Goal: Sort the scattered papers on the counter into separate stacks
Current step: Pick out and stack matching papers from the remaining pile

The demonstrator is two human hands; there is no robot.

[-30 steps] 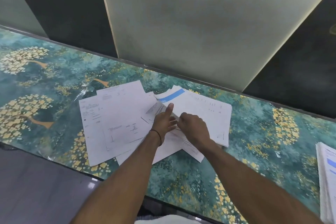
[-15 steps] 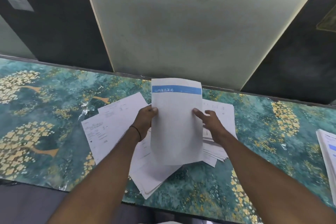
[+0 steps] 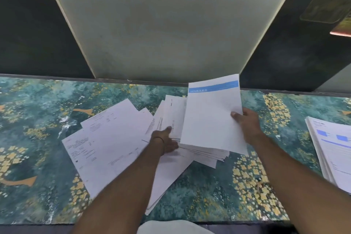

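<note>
**One sheet pinched clear of the scattered pile**

The right hand (image 3: 247, 127) held a blue-banded sheet (image 3: 211, 116) by its right edge, thumb on the face and fingers closed behind it, so that the sheet stood raised and tilted above the scattered papers (image 3: 114, 144). The left hand (image 3: 167, 138) lay open and flat on the pile, palm down against the loose sheets just left of the lifted one; it grasped nothing.

The pile spread across the middle of the counter (image 3: 38, 100), fanned toward the left and front edge, with a thicker bundle (image 3: 207, 153) beneath the raised sheet. A separate stack (image 3: 334, 150) lay near the counter's right edge, well apart from the pile, and also carried blue print.

Handling, as judged: a single sheet is very light and limp, prone to droop or flutter when gripped at one edge only, and smooth enough to slide over its neighbours. A pinch at mid-edge or a corner, with the other hand steadying the pile, would suit it. The stack at the right appeared the likely destination.
</note>
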